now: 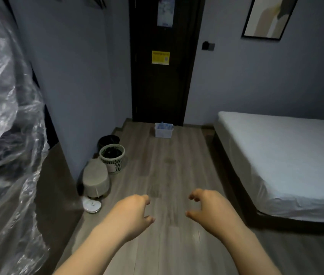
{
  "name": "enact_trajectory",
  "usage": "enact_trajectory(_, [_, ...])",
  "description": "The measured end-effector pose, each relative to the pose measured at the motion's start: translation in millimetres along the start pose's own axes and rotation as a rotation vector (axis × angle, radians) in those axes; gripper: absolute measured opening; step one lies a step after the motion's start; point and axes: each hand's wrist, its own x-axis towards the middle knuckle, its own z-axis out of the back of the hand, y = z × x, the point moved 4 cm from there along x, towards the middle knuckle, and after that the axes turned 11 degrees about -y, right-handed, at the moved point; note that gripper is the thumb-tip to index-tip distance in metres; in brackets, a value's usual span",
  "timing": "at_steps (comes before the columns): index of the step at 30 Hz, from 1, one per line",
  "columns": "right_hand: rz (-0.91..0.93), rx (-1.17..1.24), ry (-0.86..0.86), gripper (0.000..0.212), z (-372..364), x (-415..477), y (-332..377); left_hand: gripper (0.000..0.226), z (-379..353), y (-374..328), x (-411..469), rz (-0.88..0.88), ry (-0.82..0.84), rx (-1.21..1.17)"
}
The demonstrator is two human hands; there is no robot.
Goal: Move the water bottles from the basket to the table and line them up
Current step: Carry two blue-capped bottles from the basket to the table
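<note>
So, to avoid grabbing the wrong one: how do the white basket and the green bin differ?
The white rectangular plastic basket holds bluish bottles; the pale green round perforated bin holds something dark. The basket stands by the door, the bin beside the wall. Both sit on the floor.

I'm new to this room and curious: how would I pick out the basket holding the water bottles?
Find the dark door straight ahead. The basket stands on the floor at its foot. It is pale and boxy with blue bottle tops showing, unlike the round bins by the left wall.
</note>
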Motion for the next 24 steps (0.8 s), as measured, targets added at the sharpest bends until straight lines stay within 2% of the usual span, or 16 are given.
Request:
enact_trajectory(13, [0.024, -0.014, 0.011, 0.050, -18.8, 229.7, 1.7, 0.041, -6.7, 40.1, 227.9, -0.009, -0.007, -0.011])
enact_trajectory(24, [-0.063, 0.025, -0.021, 0.047, -28.7, 434.7, 32.2, 0.043, 23.9, 98.6, 445.0, -0.061, 0.011, -0.054])
